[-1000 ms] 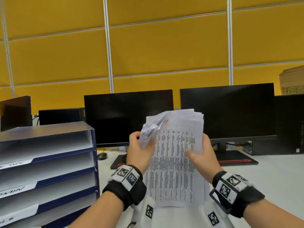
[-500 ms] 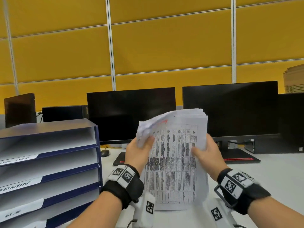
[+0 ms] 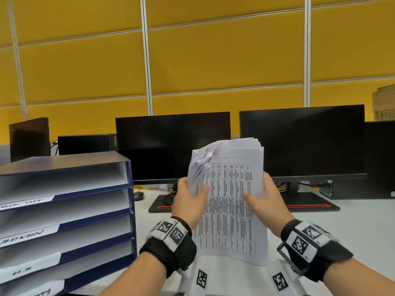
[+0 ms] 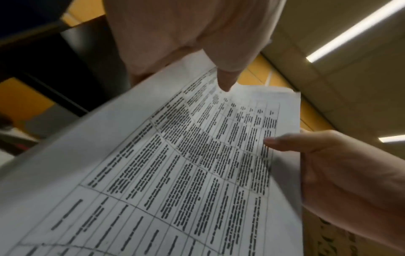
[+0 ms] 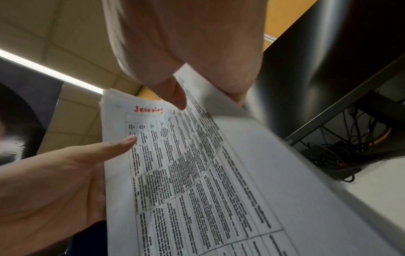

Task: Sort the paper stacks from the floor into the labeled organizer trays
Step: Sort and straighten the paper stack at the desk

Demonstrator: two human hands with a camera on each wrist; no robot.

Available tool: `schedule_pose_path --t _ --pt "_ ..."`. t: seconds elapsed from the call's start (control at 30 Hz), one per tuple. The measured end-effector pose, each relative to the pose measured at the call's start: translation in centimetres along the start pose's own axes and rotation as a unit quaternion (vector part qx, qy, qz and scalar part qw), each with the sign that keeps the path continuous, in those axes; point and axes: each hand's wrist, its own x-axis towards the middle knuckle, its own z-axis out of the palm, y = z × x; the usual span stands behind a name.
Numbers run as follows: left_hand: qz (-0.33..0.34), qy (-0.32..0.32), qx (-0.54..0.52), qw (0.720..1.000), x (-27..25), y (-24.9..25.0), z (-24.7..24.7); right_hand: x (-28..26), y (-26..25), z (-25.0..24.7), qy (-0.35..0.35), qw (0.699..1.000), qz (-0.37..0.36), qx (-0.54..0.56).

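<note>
A stack of printed paper sheets (image 3: 232,212) stands upright above the white desk, its front page a dense table. My left hand (image 3: 189,198) grips its left edge, the thumb bending the front sheets' upper left corner forward. My right hand (image 3: 266,199) grips the right edge, thumb on the front page. In the right wrist view the paper stack (image 5: 208,173) shows a red handwritten word (image 5: 149,109) at the top. The left wrist view shows the same stack (image 4: 175,173). The blue organizer (image 3: 130,210) with several white trays stands at the left, with labels such as ADMIN (image 3: 23,236).
Two black monitors (image 3: 173,146) (image 3: 301,142) stand at the back of the white desk (image 3: 363,221), with a mouse (image 3: 138,196) beside the organizer. Another dark screen (image 3: 30,137) is at far left. A cardboard box (image 3: 383,103) sits at far right. The wall is yellow panels.
The bent upper left corner of the sheets has shifted under my left thumb. Both hands keep hold of the stack. The view has swung slightly left, showing more of the organizer.
</note>
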Motion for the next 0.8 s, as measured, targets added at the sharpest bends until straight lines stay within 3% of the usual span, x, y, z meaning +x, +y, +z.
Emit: schedule_pose_path --t 0.1,0.17,0.27,0.5,0.8 --pt "0.007 -0.024 -0.005 1.0 -0.6 0.6 0.3 0.1 0.0 0.4 0.02 1.0 -0.005 -0.018" --pt "0.013 0.007 -0.035 0.999 -0.4 1.0 -0.1 0.3 0.2 0.3 0.032 0.999 0.005 -0.02" --pt "0.078 0.044 -0.065 0.994 0.2 1.7 -1.4 0.6 0.0 -0.4 0.02 0.999 0.019 -0.024" --pt "0.225 0.116 0.066 0.965 0.4 3.7 -3.1 1.2 -0.2 -1.7 0.017 0.998 0.052 -0.017" --pt "0.221 0.145 0.072 0.962 1.1 5.0 -3.9 0.7 -0.3 -2.4 -0.014 0.998 0.051 -0.023"
